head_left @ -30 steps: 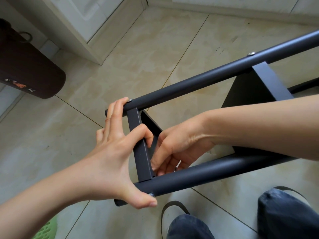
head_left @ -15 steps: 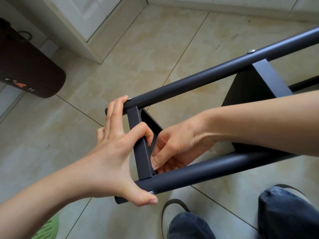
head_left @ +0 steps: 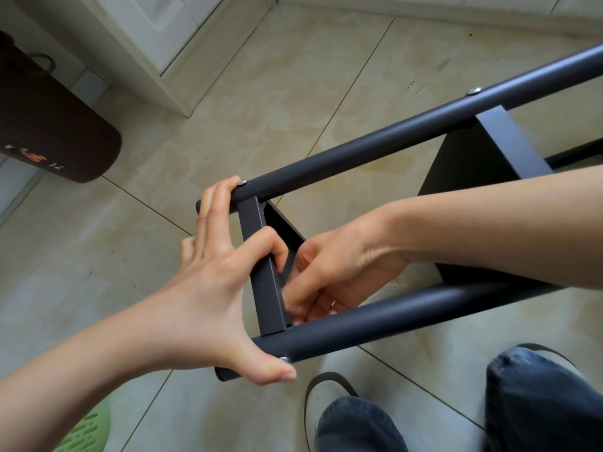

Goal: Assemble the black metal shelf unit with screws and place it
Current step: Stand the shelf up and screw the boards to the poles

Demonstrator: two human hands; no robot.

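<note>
The black metal shelf unit lies on its side over the tiled floor, two round tubes running from lower left to upper right. A flat shelf panel edge joins the tubes at their near ends. My left hand spans this end: fingers lie on the upper tube end, the index finger curls over the panel edge, the thumb presses beside a screw head on the lower tube. My right hand reaches between the tubes, fingertips pinched at the inner corner by the lower tube; what they hold is hidden. A second shelf panel sits further right.
A dark brown cylindrical object lies at the left by a white cabinet base. A green perforated item shows at the bottom left. My knees in dark trousers and a shoe are at the bottom right.
The right hand's fingers have worked slightly lower into the corner by the lower tube. The left hand keeps its grip and the frame has barely shifted.
</note>
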